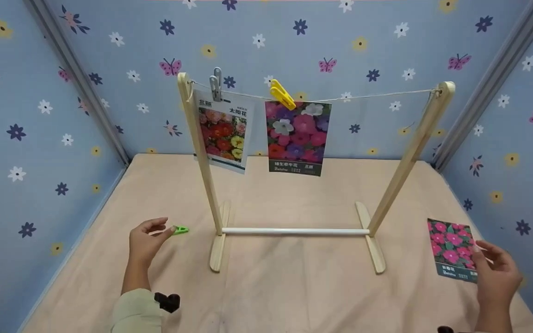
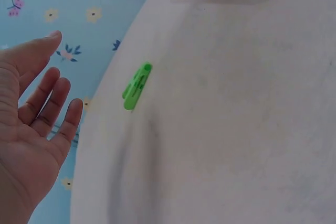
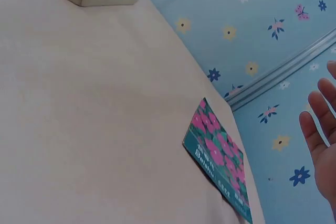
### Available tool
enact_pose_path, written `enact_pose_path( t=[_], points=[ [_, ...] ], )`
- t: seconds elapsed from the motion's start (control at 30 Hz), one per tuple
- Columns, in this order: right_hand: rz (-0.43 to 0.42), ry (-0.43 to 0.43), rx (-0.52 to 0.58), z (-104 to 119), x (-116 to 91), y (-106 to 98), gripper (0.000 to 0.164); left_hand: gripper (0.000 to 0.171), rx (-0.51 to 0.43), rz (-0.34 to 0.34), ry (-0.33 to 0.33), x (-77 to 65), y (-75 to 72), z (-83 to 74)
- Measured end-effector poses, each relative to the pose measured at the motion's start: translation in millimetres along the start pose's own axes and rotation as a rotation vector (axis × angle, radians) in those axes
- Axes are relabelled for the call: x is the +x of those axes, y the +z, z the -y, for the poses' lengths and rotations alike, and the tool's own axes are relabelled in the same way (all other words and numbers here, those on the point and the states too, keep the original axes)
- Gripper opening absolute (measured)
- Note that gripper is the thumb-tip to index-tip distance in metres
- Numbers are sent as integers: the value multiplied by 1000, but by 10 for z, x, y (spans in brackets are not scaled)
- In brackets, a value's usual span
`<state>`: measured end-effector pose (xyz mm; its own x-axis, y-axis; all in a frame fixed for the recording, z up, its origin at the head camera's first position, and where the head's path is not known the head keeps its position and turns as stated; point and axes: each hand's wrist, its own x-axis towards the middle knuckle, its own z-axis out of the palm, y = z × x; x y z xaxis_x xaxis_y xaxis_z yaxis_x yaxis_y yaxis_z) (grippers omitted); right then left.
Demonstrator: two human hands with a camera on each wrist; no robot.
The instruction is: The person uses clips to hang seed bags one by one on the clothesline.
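- Both hands were empty: the left hand hovered with fingers loosely spread just beside the green clip, not gripping it, and the right hand was open at the edge of the pink-flower seed packet, fingertips at or near its right side (contact could not be told from the wrist view).
- That clip lay flat on the beige cloth, left of the wooden rack; the packet lay flat on the cloth well to the rack's right.
- Done so far, by my judgement: two packets already hung on the string, a red-flower packet under a grey clip and a mixed-flower packet under a yellow clip.
- Left to do, it seemed: the third packet and the green clip were not yet lifted, and the string's right half was bare.
- Around stood flowered blue walls; the rack's foot lay between packet and centre, nothing else blocked either hand.
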<state>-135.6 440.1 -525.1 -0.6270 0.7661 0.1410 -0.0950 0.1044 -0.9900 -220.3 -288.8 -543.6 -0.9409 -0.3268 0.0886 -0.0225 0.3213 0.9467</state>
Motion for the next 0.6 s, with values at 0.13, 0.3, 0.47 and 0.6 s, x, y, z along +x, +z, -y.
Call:
enact_pose_path(
  t=[0.13, 0.3, 0.47, 0.6],
  points=[
    [-31, 56, -38, -115, 44, -71, 27, 40, 13, 15, -40, 41, 19, 70],
    [-47, 143, -144, -237, 75, -155, 29, 43, 53, 35, -127, 74, 24, 141],
    [-28, 252, -290, -298, 129, -224, 33, 44, 74, 47, -182, 91, 32, 195],
    [-19, 331, -343, -353, 171, -250, 40, 42, 103, 63, -198, 83, 50, 240]
  ],
)
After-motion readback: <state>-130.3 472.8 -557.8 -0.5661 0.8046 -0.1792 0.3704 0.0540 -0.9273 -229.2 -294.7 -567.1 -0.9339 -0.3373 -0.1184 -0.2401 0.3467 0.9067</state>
